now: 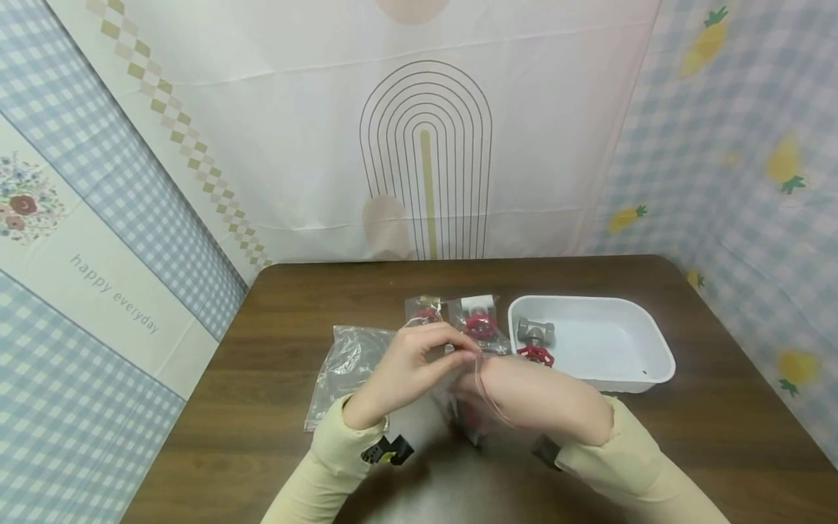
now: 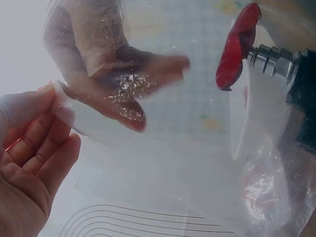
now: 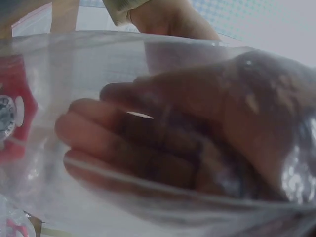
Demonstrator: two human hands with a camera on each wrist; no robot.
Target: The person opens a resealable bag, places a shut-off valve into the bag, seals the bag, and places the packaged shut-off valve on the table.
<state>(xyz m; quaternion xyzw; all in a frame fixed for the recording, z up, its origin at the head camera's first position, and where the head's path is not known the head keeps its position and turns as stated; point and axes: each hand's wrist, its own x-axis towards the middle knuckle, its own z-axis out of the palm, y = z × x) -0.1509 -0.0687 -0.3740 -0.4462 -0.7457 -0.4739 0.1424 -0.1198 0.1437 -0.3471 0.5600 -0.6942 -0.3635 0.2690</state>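
Note:
My left hand (image 1: 412, 364) pinches the edge of a clear plastic bag (image 2: 148, 163) between thumb and fingertips. The right hand (image 1: 540, 397) reaches inside that bag; through the film in the right wrist view its fingers (image 3: 98, 128) look loosely extended, with nothing held between them. In the left wrist view a valve with a red handwheel (image 2: 237, 47), a metal stem and a dark green body stands at the right, seen through the film. Its red handwheel (image 3: 15, 108) also shows at the left edge of the right wrist view, apart from the fingertips.
A white tray (image 1: 628, 382) on the right holds a grey valve (image 1: 535, 333) with a red handwheel. Two bagged valves, one brass-coloured (image 1: 428, 302) and one white (image 1: 478, 306), lie behind the hands. Another flat clear bag (image 1: 343, 364) lies on the brown table (image 1: 262, 407).

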